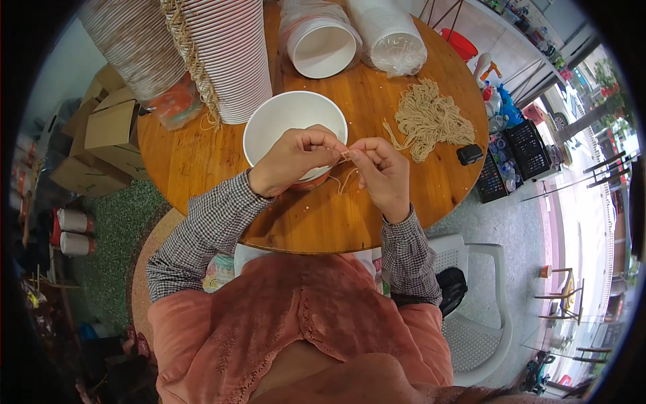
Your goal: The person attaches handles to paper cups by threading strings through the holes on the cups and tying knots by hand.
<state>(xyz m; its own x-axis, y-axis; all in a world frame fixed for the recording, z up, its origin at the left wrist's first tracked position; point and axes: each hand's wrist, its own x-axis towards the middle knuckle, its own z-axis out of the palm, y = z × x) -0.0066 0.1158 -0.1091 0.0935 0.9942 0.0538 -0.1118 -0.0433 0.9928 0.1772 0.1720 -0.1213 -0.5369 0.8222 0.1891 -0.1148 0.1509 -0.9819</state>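
Close to the table's near edge stands a white paper bowl (pixel 286 111), its inside facing up and a bit of reddish outer wall showing. Over its right rim, my left hand (pixel 294 160) is closed, with thumb and forefinger pinching a thin tan string (pixel 347 180). My right hand (pixel 386 174) pinches the same string, its fingertips almost meeting those of the left. Loose string ends dangle below the fingers beside the bowl. Whether a knot lies between the fingertips is too small to tell. A tangled heap of tan string (pixel 434 120) lies to the right on the table.
On the round wooden table (pixel 316 225), a tall stack of bowls (pixel 229 60) with string along its side rises at the back left. Wrapped bowls (pixel 326 50) lie behind. A small black object (pixel 469 154) sits at the right edge. A white plastic chair (pixel 494 296) stands right.
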